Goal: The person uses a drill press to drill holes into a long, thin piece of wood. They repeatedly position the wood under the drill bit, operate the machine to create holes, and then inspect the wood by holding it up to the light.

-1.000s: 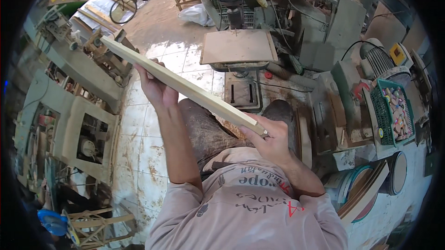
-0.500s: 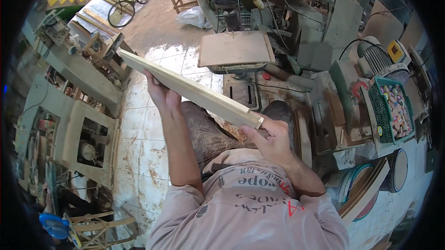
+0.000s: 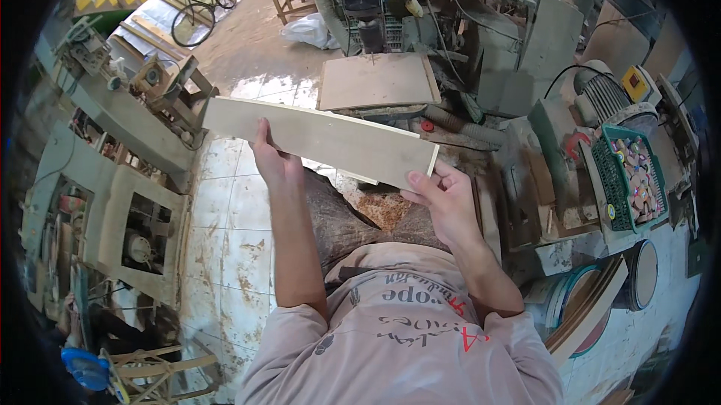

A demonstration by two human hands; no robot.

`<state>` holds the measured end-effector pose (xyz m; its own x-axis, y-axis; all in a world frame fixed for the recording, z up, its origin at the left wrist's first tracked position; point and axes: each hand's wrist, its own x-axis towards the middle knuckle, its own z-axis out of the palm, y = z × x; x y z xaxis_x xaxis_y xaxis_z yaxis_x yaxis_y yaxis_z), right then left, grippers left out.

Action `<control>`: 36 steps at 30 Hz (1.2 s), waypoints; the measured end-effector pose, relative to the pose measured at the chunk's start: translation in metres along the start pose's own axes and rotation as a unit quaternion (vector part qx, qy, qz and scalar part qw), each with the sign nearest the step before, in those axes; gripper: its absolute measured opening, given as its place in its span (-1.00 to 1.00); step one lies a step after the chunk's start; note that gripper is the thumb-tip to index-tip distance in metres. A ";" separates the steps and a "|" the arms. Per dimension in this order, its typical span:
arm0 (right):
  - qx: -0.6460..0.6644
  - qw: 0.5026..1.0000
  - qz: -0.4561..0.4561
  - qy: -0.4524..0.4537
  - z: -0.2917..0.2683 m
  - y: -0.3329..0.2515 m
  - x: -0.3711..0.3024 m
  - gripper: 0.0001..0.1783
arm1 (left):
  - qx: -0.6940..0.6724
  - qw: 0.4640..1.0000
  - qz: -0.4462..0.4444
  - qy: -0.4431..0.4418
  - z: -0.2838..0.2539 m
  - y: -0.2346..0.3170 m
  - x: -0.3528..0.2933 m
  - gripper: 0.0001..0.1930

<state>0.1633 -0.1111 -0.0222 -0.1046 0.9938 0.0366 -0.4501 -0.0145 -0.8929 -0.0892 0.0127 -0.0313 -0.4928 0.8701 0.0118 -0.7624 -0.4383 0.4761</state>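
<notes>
Drill-press table: a thin rectangular board lies flat on it, covering the top out to the near edge. White-tiled floor: brown dirt smears the tiles, and buckets stand toward the right side.

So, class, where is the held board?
In the head view, the board is just left of centre, in front of the drill press, held by the left hand and right hand.

Pale T-shirt – short sleeves, black-and-red lettering – dusty dark trousers.
</notes>
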 end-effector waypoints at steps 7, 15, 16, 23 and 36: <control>0.123 0.989 0.071 -0.049 -0.006 -0.002 0.007 -0.51 | -0.056 0.997 -0.060 -0.012 0.010 0.009 0.000 -0.44; -0.464 0.824 -0.315 -0.080 -0.008 -0.008 -0.001 -0.28 | -0.025 0.985 -0.157 0.062 -0.031 0.004 0.025 -0.41; -0.469 0.813 -0.335 -0.077 -0.007 -0.008 0.001 -0.32 | -0.014 0.984 -0.165 0.065 -0.032 0.004 0.026 -0.40; -0.424 0.824 -0.371 -0.056 -0.009 -0.014 0.006 -0.51 | -0.006 0.972 -0.228 0.059 -0.028 -0.001 0.016 -0.39; -0.455 0.763 -0.449 -0.096 -0.015 -0.006 0.003 -0.62 | 0.032 0.977 -0.197 0.072 -0.015 0.006 0.006 -0.39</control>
<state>0.1792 -0.1058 -0.0234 -0.2840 0.5218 0.8044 0.3763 0.8323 -0.4071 -0.1028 0.0114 -0.0412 -0.2229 0.9259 -0.3050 -0.8795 -0.0561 0.4725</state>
